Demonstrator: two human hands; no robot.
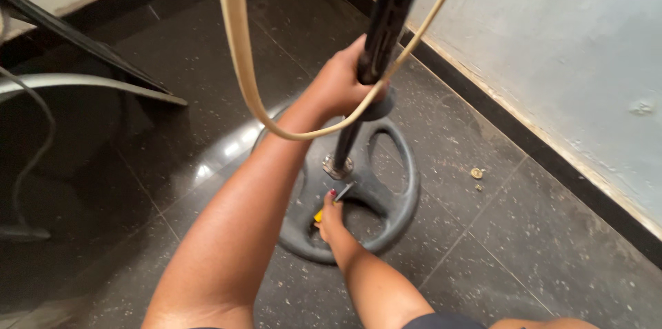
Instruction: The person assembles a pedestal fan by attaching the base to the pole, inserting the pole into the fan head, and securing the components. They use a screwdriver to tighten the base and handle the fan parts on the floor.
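Nearest the camera, the left hand (343,84) was wrapped tight around the black pole (379,46) of a fan stand, whose long axis ran from the round base (400,198) on the floor (483,246) up toward one o'clock. Lower down, at about six o'clock from that grip, the right hand (331,215) pinched a small yellow-handled screwdriver (338,198), tip toward the bolt (338,167) at the pole's foot. A cream cord (241,60) looped across; the tool's handle was mostly hidden, and the pole's top was cut off.
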